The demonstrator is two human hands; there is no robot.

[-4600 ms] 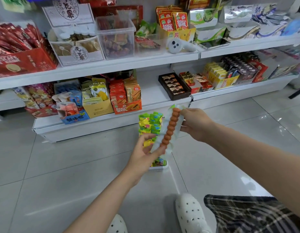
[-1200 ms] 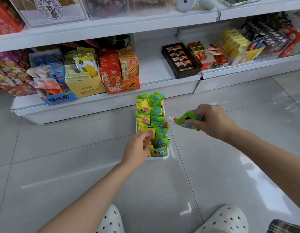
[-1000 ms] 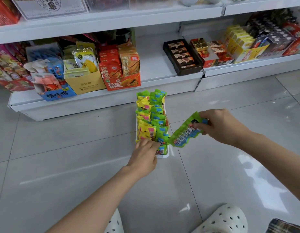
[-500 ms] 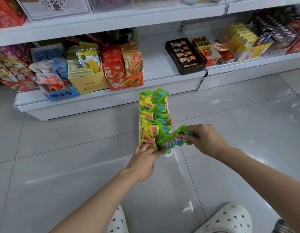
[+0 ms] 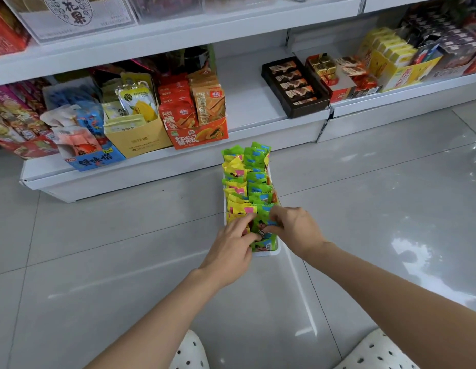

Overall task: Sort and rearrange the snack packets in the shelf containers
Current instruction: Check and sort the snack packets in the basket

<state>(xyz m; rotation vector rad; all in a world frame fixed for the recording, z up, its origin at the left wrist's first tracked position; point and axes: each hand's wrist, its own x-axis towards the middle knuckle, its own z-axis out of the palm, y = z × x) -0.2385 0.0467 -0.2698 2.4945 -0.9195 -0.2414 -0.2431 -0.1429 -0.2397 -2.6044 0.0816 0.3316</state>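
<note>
A long white tray (image 5: 274, 253) sits on the tiled floor (image 5: 98, 262) just in front of the bottom shelf (image 5: 247, 113), pulled out, it seems, so that both hands can reach into it from above. It is packed with snack packets (image 5: 247, 182) standing on edge in two rows, yellow ones on the left and green ones on the right, which keeps each kind together and every label readable from the aisle. Both hands meet at the near end of the tray. The right hand (image 5: 295, 230) has its fingers curled and pinches a green packet (image 5: 263, 231) at the near end of the green row, probably to slide it upright into line. The left hand (image 5: 231, 249) lies over the near end of the yellow row with its fingers fairly straight, pressing the packets aside, likely to open a gap and stop the rows toppling. Whether the green packet is already seated or only partly in cannot be told, as the fingers cover it. A bare stretch of shelf behind the tray looks like its home spot.
</note>
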